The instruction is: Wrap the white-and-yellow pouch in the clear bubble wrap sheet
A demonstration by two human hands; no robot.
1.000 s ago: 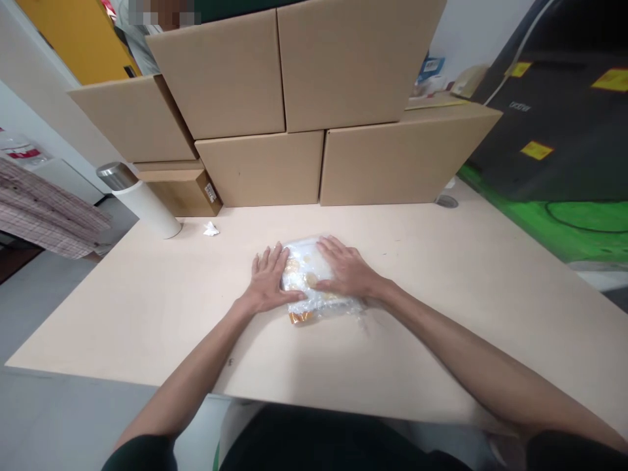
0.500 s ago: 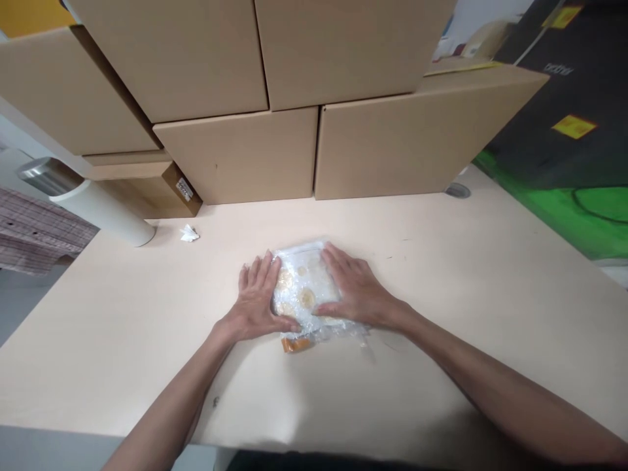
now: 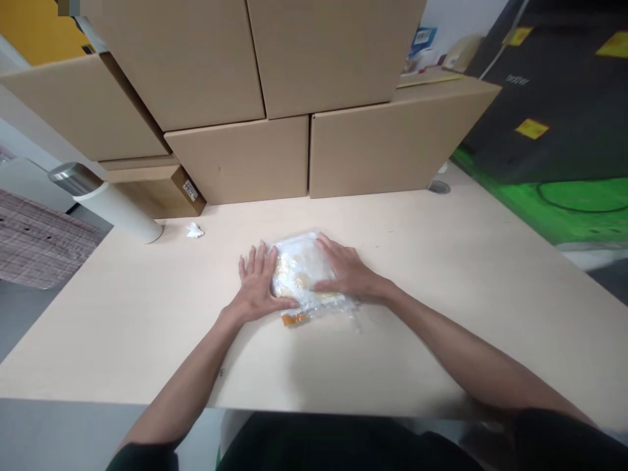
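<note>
A flat package in clear bubble wrap (image 3: 300, 273) lies on the pale table, white with yellowish round marks showing through. A strip of orange tape (image 3: 294, 319) sits at its near edge, and loose clear wrap sticks out at the near right. Along the left side rests my left hand (image 3: 258, 284), fingers spread and stretched away from me, thumb along the near edge. My right hand (image 3: 349, 269) lies over the right side, its fingers on the far right corner and its thumb across the top. Both hands are open, touching the package without closing round it.
Large cardboard boxes (image 3: 235, 163) are stacked along the table's back. A white bottle with a steel cap (image 3: 120, 210) leans in view at the left, near a small brown box (image 3: 164, 193) and a crumpled white scrap (image 3: 195, 230). A dark case (image 3: 554, 98) stands beyond the right side.
The camera view has shifted, showing more of the table's near edge and my dark clothing. Both hands keep nearly the same place on the package.
</note>
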